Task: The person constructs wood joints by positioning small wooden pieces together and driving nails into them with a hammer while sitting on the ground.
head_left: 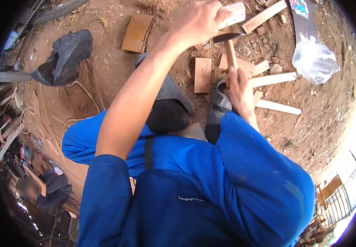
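At the top of the head view my left hand (196, 21) is closed round a pale wooden block (235, 15), with the thumb along its side. My right hand (239, 88) grips the wooden handle of a hammer (230, 55) low down, above my right shoe (218, 103). The dark hammer head lies just below the block; whether the two touch I cannot tell. Beside the hammer rest a short wooden board (202, 75) and another flat wooden piece (237, 65). My left shoe (174, 96) is left of them.
Several wood strips (273, 79) lie on the dirt ground to the right, near a clear plastic bag (314, 61). A brown board (138, 33), a black plastic bag (69, 57) and a wheel (56, 13) are to the left. Another person (48, 185) sits at the lower left.
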Motion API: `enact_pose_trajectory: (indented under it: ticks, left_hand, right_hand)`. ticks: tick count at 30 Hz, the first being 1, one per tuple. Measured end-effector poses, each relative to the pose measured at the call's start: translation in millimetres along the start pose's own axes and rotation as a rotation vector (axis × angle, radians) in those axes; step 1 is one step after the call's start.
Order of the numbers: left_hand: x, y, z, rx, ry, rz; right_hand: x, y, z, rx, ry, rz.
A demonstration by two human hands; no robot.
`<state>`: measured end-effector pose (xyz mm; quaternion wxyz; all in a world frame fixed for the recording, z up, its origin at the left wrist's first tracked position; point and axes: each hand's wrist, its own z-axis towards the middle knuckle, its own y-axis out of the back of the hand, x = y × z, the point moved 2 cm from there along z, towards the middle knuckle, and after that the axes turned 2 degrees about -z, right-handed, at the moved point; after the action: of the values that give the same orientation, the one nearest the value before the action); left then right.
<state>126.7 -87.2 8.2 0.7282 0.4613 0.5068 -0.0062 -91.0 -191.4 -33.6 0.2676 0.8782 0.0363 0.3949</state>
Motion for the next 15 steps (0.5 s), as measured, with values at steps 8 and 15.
enact_pose_trajectory:
  ticks: [8, 15]
  left_hand:
    - [62, 22, -100, -0.144, 0.106, -0.373]
    - [80, 21, -135, 0.157, 0.278, -0.274]
  right_hand:
    - [-14, 40, 4, 0.143, -0.048, 0.143]
    - [-3, 33, -13, 0.245, 0.261, -0.037]
